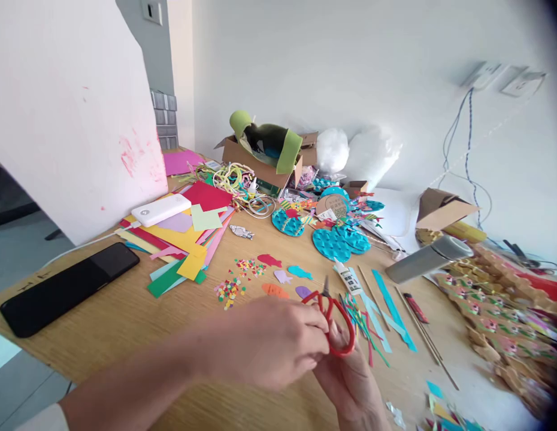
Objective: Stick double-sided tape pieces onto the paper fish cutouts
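A pair of scissors (353,335) with red looped handles stands over the near part of the table, its short blades pointing away from me. My right hand (350,383) is turned palm up below it, with fingers inside and around a handle loop. From the left my left hand (274,338) reaches across, its fingers curled together against the scissors' handles; what lies between its fingertips is hidden. Just beyond are fish-shaped paper cutouts: an orange one (275,291), a purple one (302,292), a blue one (300,272) and a red one (269,260). Small paper dots (230,291) lie beside them.
Coloured paper sheets (211,196) and a white power bank (162,209) are at left, near a black phone (69,287). A glue tube (348,278), paper strips (393,305) and a grey bottle (429,258) are at right. A cardboard box (256,164) stands behind.
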Tool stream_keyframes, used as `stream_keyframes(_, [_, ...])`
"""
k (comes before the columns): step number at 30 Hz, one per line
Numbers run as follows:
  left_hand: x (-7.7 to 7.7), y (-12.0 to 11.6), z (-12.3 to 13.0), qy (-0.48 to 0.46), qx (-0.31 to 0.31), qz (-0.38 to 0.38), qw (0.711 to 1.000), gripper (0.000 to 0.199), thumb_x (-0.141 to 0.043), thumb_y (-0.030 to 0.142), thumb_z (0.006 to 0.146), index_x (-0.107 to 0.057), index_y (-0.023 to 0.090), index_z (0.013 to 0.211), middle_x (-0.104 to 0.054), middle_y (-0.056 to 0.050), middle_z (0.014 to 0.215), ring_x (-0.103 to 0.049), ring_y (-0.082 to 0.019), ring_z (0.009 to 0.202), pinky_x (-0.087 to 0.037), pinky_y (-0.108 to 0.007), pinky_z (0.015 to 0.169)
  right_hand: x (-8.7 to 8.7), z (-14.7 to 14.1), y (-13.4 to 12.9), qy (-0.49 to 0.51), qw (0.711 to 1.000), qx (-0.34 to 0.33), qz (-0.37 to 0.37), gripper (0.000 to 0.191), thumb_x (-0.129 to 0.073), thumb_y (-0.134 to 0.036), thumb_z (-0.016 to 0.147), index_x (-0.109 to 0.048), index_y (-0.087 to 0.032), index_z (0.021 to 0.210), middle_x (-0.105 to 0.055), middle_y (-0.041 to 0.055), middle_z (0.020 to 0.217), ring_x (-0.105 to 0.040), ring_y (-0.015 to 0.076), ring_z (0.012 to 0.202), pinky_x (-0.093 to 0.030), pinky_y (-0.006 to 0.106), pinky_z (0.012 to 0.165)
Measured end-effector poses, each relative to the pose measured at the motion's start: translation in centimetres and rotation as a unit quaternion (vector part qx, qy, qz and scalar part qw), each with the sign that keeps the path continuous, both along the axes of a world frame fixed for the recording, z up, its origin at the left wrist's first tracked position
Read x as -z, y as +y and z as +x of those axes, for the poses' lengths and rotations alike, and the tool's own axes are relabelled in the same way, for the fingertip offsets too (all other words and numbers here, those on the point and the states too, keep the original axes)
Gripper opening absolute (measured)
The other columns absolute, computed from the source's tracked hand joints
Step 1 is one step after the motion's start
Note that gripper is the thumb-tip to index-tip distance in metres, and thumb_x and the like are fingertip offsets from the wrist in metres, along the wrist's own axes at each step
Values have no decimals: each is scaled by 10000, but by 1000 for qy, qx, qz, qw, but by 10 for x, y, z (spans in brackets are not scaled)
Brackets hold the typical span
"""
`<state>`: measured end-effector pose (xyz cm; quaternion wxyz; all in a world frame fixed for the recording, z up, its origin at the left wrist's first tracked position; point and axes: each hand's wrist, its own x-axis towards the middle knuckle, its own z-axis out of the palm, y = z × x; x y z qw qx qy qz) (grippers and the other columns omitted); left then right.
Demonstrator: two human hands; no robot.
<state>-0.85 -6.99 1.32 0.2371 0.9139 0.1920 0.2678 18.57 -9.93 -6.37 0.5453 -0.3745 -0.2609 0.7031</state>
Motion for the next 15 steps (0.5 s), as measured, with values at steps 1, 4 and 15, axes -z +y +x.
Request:
stream_keyframes(1, [1,17,-4,7,34,-31,999,147,-579,188,856,-709,219,917,-719,-40,1028,-667,-162,928,-498,-235,812,1,2,2,-5,1000,8,13,292,-832,-344,631,-726,-241,882,-633,23,771,-567,137,695,-496,274,654])
stream_keyframes(4, [15,86,-16,60,-189,-82,977,219,-529,266,891,-718,229,996,-747,-14,958,-687,-140,809,-500,-214,704,2,4,8,-35,997,6,75,183,-749,-317,735,-686,-203,865,-538,5,672,-482,115,639,-438,233,586])
stream_keyframes(15, [92,267,-9,146,-445,-21,884,350,-580,333,898,-567,147,1194,-580,-110,1229,-590,-234,1073,-503,-459,905,42,-5,8,-225,966,77,104,255,-712,-424,752,-597,-197,745,-560,7,666,-472,138,630,-379,252,584])
